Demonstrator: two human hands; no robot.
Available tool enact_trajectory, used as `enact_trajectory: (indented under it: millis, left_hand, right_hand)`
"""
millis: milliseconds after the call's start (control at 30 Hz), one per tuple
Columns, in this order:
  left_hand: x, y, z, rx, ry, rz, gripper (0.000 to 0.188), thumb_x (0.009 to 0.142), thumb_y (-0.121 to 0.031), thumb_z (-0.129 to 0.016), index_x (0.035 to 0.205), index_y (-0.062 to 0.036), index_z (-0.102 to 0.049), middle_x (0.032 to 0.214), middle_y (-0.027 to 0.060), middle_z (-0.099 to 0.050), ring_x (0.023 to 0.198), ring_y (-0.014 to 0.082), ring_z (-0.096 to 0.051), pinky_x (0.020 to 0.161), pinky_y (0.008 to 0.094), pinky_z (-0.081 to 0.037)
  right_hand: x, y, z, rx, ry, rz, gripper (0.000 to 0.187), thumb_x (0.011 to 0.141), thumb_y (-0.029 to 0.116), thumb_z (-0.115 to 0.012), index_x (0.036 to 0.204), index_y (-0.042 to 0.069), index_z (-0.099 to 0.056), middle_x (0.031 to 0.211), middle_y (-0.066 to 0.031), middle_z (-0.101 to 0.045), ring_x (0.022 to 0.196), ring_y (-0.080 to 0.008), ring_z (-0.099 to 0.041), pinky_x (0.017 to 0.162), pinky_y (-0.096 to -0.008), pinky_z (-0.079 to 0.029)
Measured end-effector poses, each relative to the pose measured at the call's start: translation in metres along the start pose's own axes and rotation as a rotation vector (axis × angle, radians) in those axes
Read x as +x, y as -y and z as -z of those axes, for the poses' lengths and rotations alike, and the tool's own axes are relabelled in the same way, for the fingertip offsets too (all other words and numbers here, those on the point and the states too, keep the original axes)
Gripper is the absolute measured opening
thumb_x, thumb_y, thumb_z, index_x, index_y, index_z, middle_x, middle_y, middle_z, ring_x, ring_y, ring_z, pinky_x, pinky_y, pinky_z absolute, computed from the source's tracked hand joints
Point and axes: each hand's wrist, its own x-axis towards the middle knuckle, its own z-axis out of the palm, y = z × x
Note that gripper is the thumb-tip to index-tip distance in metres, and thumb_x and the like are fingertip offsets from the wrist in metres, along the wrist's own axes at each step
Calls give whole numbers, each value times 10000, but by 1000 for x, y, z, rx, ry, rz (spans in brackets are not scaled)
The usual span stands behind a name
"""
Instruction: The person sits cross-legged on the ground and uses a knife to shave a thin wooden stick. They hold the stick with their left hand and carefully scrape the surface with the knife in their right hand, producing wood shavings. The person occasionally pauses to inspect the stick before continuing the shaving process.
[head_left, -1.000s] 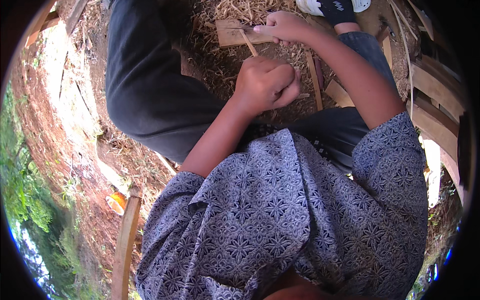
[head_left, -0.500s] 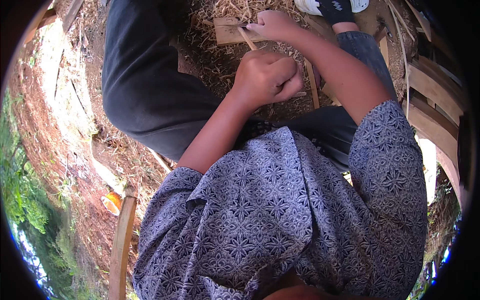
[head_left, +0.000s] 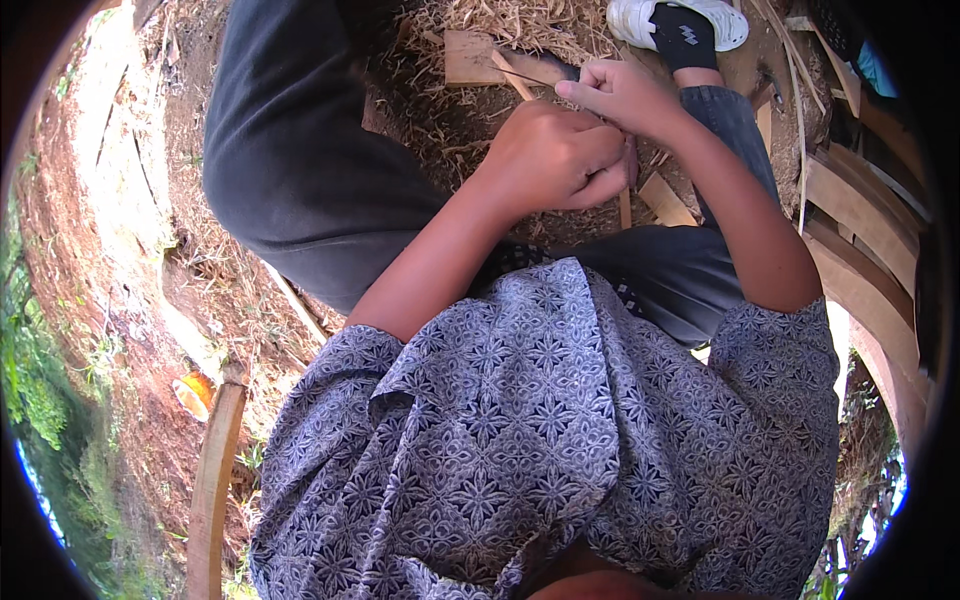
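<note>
My left hand [head_left: 560,155] is closed in a fist around a thin pale wooden stick [head_left: 515,78], whose far end sticks out beyond the knuckles. Just to the right and slightly farther out, my right hand [head_left: 622,97] grips a knife; its narrow dark blade [head_left: 530,78] points left and crosses the stick near its tip. The knife's handle is hidden in my fingers. Behind the stick tip, a flat piece of board [head_left: 467,57] lies on the ground among curled wood shavings [head_left: 520,22].
Wood offcuts [head_left: 667,200] lie on the ground right of my hands. Curved planks [head_left: 860,205] are stacked at the right. A foot in a white shoe [head_left: 630,22] rests at the top. At left stand a wooden post [head_left: 215,490] and an orange object [head_left: 193,395].
My right hand with the knife has moved right and closer to me, away from the board. My left hand still holds the stick, shifted slightly right.
</note>
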Motion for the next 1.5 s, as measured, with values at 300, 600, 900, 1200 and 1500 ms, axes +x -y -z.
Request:
enact_trajectory:
  millis: [300,600,900,1200,1500]
  left_hand:
    - [-4,0,2,22,124,-8,129,732,-128,-720,664,-111,-611,583,72,-589,532,282,-621,496,393,-490]
    - [-13,0,-10,37,203,-29,156,744,-161,-729,667,-125,-598,568,46,-573,524,273,-619,494,405,-492]
    - [-6,-4,-4,9,193,21,161,722,-137,-715,642,-118,-576,559,34,-561,530,272,-619,494,409,-491]
    - [-7,-3,-7,16,285,10,172,750,-175,-702,644,-120,-578,559,38,-564,528,275,-618,483,416,-476]
    - [-11,-4,-12,12,317,-15,173,761,-184,-713,654,-121,-593,558,44,-574,521,277,-615,490,419,-483]
  right_hand:
    - [-37,35,13,-54,16,23,386,972,344,-731,749,104,-525,623,92,-420,585,-13,-350,513,-229,-288]
    - [5,2,-11,-113,-39,31,513,892,540,-733,729,77,-585,604,0,-548,544,-102,-492,525,-314,-393]
    - [51,-20,-20,56,-30,-124,497,916,542,-721,819,72,-587,641,-25,-635,491,-95,-557,446,-282,-462]
    - [-23,11,7,46,66,19,373,970,383,-711,819,81,-552,587,22,-570,449,-58,-509,416,-241,-407]
    - [-15,10,-1,-86,20,5,469,896,484,-759,744,77,-583,596,14,-519,552,-97,-463,526,-296,-399]
